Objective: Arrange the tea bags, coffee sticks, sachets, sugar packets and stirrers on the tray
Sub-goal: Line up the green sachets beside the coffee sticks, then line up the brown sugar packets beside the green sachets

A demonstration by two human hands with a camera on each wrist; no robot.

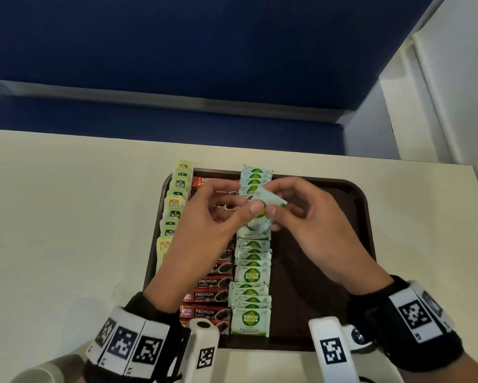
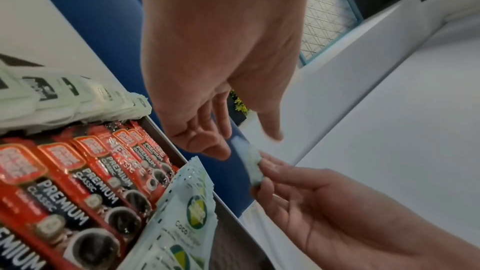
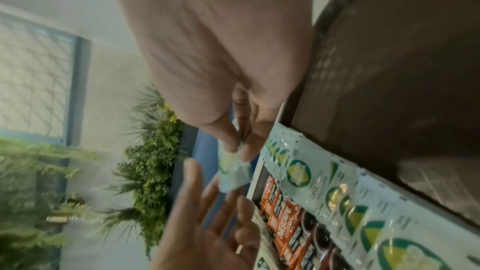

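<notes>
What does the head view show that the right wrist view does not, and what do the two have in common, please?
Only the head view shows the row of yellow-green tea bags along the tray's left edge and the wrist bands. Only the right wrist view shows green plants and a window. Both show the right hand pinching a coco sugar packet, the left hand beside it, and the coffee sticks.

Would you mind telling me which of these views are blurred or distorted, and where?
Head view: mostly sharp, packet labels legible, table edge bowed by the wide lens. Left wrist view: the held sugar packet smeared, the coffee sticks crisp. Right wrist view: soft throughout, plants streaked by motion blur.
</notes>
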